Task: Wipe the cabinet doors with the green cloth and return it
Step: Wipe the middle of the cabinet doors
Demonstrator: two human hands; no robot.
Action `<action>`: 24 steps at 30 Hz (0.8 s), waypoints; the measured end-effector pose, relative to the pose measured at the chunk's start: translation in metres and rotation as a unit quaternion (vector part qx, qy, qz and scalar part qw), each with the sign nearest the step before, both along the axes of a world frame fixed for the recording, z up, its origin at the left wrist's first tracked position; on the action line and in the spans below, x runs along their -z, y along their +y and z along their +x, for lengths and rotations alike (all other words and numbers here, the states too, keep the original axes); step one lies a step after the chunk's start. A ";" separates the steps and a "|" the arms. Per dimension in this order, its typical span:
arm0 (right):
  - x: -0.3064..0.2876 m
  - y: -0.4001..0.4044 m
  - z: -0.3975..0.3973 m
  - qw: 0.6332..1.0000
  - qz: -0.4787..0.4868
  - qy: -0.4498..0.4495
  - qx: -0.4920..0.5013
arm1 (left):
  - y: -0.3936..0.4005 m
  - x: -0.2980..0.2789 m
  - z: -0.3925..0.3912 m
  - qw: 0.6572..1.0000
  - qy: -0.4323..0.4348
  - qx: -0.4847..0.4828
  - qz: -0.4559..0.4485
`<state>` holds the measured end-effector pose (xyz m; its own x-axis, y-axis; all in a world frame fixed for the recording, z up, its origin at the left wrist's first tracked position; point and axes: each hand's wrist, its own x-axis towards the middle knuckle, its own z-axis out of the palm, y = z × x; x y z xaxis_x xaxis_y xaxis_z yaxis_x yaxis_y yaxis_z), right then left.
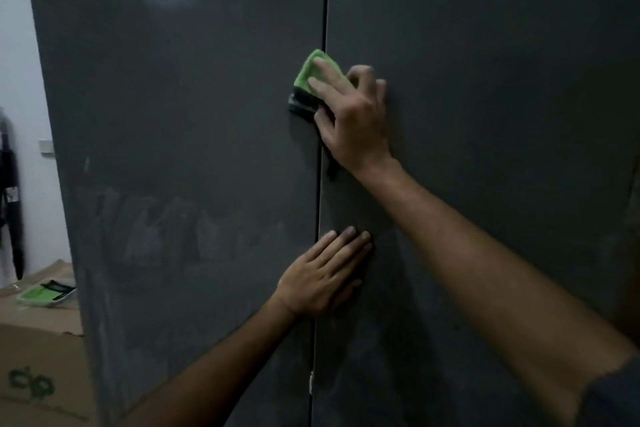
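Two dark grey cabinet doors fill the view: the left door [180, 135] and the right door [502, 107], with a vertical gap between them. The green cloth [306, 74], with a black edge, lies across the gap at mid height. My right hand [353, 114] presses it against the doors with its fingers spread over it and the thumb under the black edge. Lower down, my left hand [325, 276] lies flat on the right door just beside the gap, fingers straight. The left door shows pale smears in its lower half.
At the lower left stand cardboard boxes [38, 367]; on one lies a pack of green cloths [45, 293]. A dark item hangs on the white wall [10, 191] at the far left.
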<state>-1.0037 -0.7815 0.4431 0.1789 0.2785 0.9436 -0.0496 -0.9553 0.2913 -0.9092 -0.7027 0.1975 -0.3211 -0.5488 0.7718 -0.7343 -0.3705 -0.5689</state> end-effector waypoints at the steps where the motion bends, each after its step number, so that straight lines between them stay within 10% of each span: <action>1: 0.010 0.000 0.000 1.000 0.008 -0.010 0.016 | 0.001 0.000 0.000 1.000 0.000 -0.001 0.005; 6: 0.040 -0.057 -0.040 0.939 -0.296 0.175 0.006 | 0.000 0.001 -0.001 1.000 0.004 -0.014 -0.002; 11: 0.072 -0.093 -0.065 0.995 0.062 -0.056 0.061 | 0.001 0.002 -0.001 1.000 0.003 -0.019 -0.004; 16: 0.145 -0.125 -0.095 0.966 -0.218 0.139 0.028 | 0.001 0.002 -0.001 1.000 -0.022 -0.010 -0.009; 21: 0.105 -0.156 -0.111 0.993 0.106 -0.047 0.000 | 0.002 0.002 -0.002 1.000 -0.016 -0.022 -0.006; 24: 0.141 -0.120 -0.089 0.997 0.075 0.001 -0.027 | 0.002 0.001 -0.002 1.000 -0.010 -0.025 -0.008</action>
<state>-1.0925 -0.9011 0.3019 0.1687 0.1435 0.9752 0.0030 -0.9894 0.1451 -0.9116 -0.7006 0.1964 -0.3087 -0.5520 0.7746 -0.7037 -0.4154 -0.5764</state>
